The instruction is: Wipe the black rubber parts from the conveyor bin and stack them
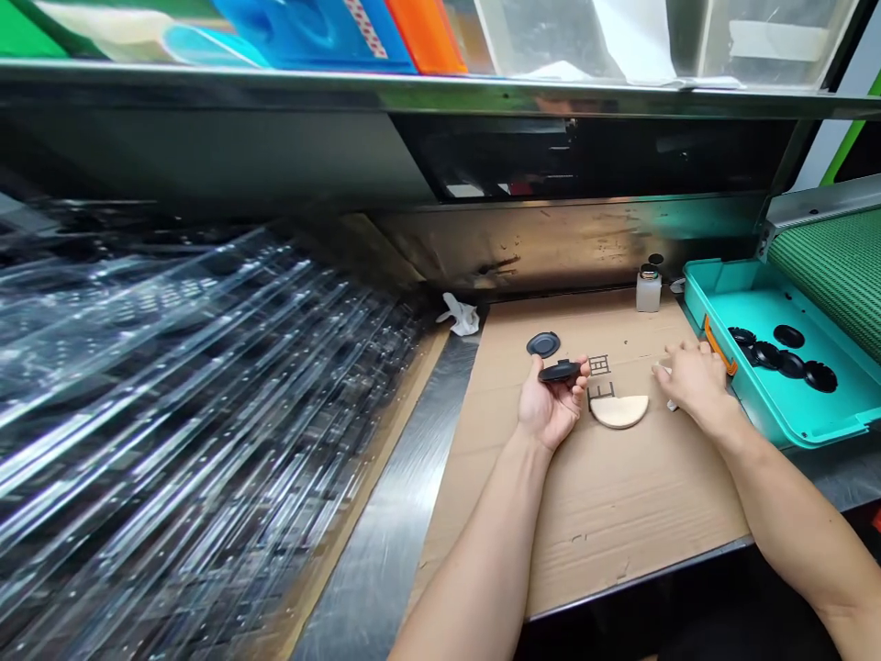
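My left hand (pixel 551 404) is closed around the edge of a flat black round case (pixel 559 371), holding it tilted above the cardboard. Behind it lies another black round piece (pixel 543 344). To the right of my left hand, a pale half-round block (pixel 619 411) rests on the cardboard, with small dark frame-like parts (pixel 599 364) just beyond it. My right hand (pixel 698 378) is low over the cardboard with its fingers bent on a small white cloth-like piece (pixel 663 371), partly hidden beneath the hand.
A teal tray (pixel 771 413) with several black round pieces (pixel 789 364) stands at the right, beside a green conveyor belt (pixel 836 257). A small bottle (pixel 648 289) stands at the back. Stacked clear plastic trays (pixel 206 413) fill the left. Crumpled white material (pixel 461 315) lies behind. A shelf (pixel 440 92) runs overhead.
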### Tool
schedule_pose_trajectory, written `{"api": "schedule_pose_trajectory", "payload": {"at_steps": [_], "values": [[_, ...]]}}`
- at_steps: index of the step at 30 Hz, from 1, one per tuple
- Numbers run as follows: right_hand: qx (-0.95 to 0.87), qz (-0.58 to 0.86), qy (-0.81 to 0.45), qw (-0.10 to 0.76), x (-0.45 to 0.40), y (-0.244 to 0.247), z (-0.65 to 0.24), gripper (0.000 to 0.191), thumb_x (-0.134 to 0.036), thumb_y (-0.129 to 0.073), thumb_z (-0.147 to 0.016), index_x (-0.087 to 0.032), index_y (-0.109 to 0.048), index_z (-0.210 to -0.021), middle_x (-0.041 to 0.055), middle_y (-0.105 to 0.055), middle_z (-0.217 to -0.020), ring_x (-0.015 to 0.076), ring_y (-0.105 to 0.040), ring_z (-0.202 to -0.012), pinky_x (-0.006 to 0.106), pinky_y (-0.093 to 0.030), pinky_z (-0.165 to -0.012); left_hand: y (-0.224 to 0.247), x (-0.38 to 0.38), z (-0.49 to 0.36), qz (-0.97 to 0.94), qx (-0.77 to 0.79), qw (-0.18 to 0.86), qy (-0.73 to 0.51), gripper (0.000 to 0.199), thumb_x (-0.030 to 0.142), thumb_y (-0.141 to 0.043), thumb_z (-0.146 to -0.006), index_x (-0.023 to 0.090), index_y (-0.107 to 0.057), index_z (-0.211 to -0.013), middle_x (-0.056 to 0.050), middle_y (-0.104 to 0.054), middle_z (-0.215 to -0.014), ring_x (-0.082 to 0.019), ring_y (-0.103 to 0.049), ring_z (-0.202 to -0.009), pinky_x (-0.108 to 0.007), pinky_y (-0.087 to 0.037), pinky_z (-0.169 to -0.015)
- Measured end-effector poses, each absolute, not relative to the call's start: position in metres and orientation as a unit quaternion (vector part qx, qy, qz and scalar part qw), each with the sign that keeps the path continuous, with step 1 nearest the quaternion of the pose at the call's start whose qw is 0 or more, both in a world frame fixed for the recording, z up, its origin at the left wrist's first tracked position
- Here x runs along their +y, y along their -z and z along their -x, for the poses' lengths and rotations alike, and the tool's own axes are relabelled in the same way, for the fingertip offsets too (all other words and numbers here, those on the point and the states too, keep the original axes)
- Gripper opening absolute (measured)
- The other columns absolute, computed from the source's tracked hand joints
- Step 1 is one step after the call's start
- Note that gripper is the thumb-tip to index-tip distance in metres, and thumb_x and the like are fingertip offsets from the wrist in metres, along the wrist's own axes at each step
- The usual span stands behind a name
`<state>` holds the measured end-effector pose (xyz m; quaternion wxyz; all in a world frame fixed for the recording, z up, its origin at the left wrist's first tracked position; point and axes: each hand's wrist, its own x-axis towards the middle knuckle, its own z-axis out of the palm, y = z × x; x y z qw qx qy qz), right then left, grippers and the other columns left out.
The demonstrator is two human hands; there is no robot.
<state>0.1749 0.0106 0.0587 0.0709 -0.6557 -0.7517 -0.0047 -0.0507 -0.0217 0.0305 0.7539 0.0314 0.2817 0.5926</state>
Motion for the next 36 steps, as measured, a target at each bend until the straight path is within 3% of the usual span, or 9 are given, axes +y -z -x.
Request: {"api": "schedule_pose_trajectory", "payload": {"at_steps": [2,4,10,15,21,24,28,36], "values": [[-0.745,0.666,-0.028,0.028,0.016,-0.057,-0.180,0.028,-0.032,-0.057,-0.097,-0.015,-0.075,-0.111,0.0224,-0.071,-0.113,0.0368,-0.065,-0.107,0.043,-0.048,-0.086,-0.030,-0.021,0.052,-0.032,0.279,0.759,-0.588,0.069,0.057,-0.027,-0.106,0.002,-0.066,-0.116,-0.013,-0.069,-0.076,-0.012,-0.065,-0.054,-0.017,-0.055,-0.047],[-0.763,0.642,-0.067,0.039,0.019,-0.054,-0.181,0.026,-0.030,-0.054,-0.099,-0.017,-0.076,-0.104,0.0187,-0.073,-0.108,0.0329,-0.067,-0.102,0.040,-0.047,-0.084,-0.028,-0.019,0.053,-0.039,0.284,0.756,-0.588,0.068,0.057,-0.027,-0.106,0.002,-0.066,-0.118,-0.013,-0.069,-0.076,-0.012,-0.065,-0.054,-0.018,-0.055,-0.047],[-0.805,0.515,-0.140,0.260,0.015,-0.051,-0.171,0.026,-0.029,-0.049,-0.104,-0.020,-0.072,-0.113,0.0079,-0.074,-0.114,0.0193,-0.066,-0.105,0.027,-0.046,-0.091,-0.012,-0.017,0.028,-0.169,0.400,0.649,-0.625,0.064,0.062,-0.037,-0.102,0.007,-0.068,-0.110,-0.016,-0.074,-0.080,-0.021,-0.074,-0.068,-0.029,-0.060,-0.061],[-0.763,0.556,-0.092,0.316,0.048,-0.071,-0.159,0.034,-0.029,-0.041,-0.107,-0.020,-0.070,-0.121,0.0086,-0.074,-0.118,0.0204,-0.064,-0.111,0.028,-0.045,-0.097,-0.005,-0.028,-0.007,-0.269,0.389,0.687,-0.553,0.058,0.065,-0.055,-0.095,0.010,-0.068,-0.108,-0.015,-0.077,-0.084,-0.022,-0.075,-0.071,-0.031,-0.060,-0.063],[-0.694,0.679,-0.034,0.236,0.150,-0.123,-0.158,0.029,-0.030,-0.050,-0.102,-0.017,-0.069,-0.119,0.0155,-0.072,-0.118,0.0273,-0.065,-0.113,0.034,-0.048,-0.093,-0.008,-0.029,-0.001,-0.229,0.352,0.708,-0.567,0.053,0.063,-0.050,-0.098,0.015,-0.059,-0.118,-0.013,-0.076,-0.085,-0.021,-0.073,-0.066,-0.032,-0.059,-0.064],[-0.712,0.683,-0.025,0.160,0.185,-0.139,-0.161,0.029,-0.030,-0.055,-0.099,-0.016,-0.072,-0.117,0.0178,-0.071,-0.122,0.0274,-0.066,-0.113,0.034,-0.050,-0.093,-0.009,-0.027,0.003,-0.214,0.336,0.720,-0.569,0.050,0.065,-0.053,-0.095,0.018,-0.056,-0.112,-0.013,-0.076,-0.084,-0.021,-0.073,-0.066,-0.031,-0.058,-0.063],[-0.729,0.679,-0.008,0.090,0.207,-0.144,-0.161,0.025,-0.024,-0.065,-0.091,-0.011,-0.077,-0.108,0.0214,-0.073,-0.116,0.0290,-0.068,-0.110,0.034,-0.052,-0.091,-0.010,-0.025,0.002,-0.204,0.321,0.730,-0.567,0.054,0.069,-0.054,-0.092,0.017,-0.056,-0.104,-0.013,-0.075,-0.083,-0.019,-0.072,-0.064,-0.029,-0.057,-0.061],[-0.733,0.678,-0.004,0.051,0.217,-0.140,-0.159,0.029,-0.027,-0.070,-0.086,-0.013,-0.078,-0.109,0.0187,-0.074,-0.117,0.0281,-0.070,-0.110,0.028,-0.054,-0.090,-0.013,-0.024,0.003,-0.196,0.308,0.736,-0.570,0.057,0.071,-0.050,-0.094,0.016,-0.056,-0.105,-0.013,-0.074,-0.083,-0.019,-0.071,-0.065,-0.028,-0.058,-0.060]]}}
